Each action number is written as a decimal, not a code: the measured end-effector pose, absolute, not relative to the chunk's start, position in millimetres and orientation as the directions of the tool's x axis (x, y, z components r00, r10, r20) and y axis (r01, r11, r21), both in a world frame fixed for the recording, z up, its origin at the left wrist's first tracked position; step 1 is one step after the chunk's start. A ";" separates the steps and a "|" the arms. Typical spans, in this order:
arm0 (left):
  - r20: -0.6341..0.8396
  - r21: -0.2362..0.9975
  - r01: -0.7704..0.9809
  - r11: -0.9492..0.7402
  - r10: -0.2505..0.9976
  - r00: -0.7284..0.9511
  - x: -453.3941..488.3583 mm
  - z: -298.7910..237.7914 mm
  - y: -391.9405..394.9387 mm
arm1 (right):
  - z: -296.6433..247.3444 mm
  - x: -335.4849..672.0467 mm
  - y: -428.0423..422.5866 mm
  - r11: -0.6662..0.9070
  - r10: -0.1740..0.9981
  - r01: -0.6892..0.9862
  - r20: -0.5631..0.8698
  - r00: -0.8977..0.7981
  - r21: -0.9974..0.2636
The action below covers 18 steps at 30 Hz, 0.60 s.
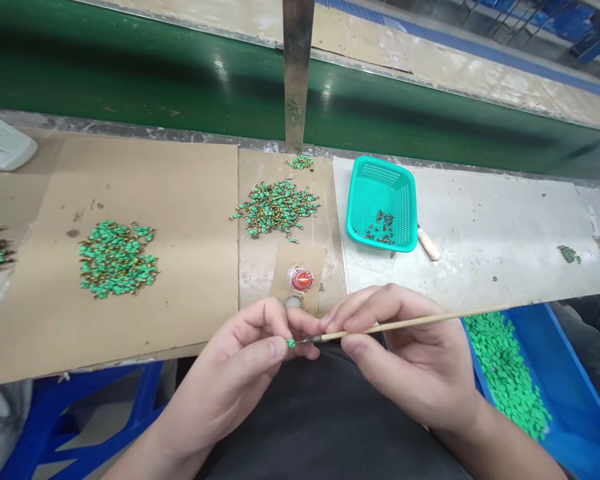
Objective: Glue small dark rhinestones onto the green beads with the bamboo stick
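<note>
My left hand pinches a small green piece between thumb and forefinger, close in front of my body. In my right hand is a thin paintbrush with a pale wooden handle, held like a pen. Its fine dark tip points left and reaches the green piece; whether it touches cannot be made out. Just beyond my fingers, a red oval paint pot and a round greyish one sit on a scrap of cardboard. Behind them lies a pile of small green, gold and dark pieces.
More piles of green pieces lie on the cardboard. A turquoise basket holds a few dark bits, beside a white-handled tool. A metal post stands behind. A blue bin of green pieces is at lower right.
</note>
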<state>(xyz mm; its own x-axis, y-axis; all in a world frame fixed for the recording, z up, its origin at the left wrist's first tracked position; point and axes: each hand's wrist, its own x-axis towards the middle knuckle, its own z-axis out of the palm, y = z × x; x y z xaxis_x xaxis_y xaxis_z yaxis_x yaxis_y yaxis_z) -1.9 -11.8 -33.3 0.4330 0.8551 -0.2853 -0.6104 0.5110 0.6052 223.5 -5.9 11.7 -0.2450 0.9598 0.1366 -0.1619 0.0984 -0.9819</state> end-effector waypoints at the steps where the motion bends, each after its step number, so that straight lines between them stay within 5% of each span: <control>1: -0.290 0.604 -0.610 0.512 0.855 0.431 -1.7 -33.1 -11.7 | 11.9 223.5 -5.8 0.099 0.960 -0.162 0.137 -0.243 -0.982; 18: -0.319 0.633 -0.544 0.550 0.826 0.464 -9.7 -42.2 -14.4 | 12.5 222.7 -6.9 0.145 0.958 -0.125 0.171 -0.231 -0.982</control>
<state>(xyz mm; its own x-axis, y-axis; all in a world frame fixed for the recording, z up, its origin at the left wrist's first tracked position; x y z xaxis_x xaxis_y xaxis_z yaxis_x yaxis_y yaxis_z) -9.7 -14.4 -42.2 0.4643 0.8263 -0.3189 -0.5444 0.5502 0.6332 222.7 -6.9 12.5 -0.2314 0.9578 0.1706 -0.1246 0.1447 -0.9816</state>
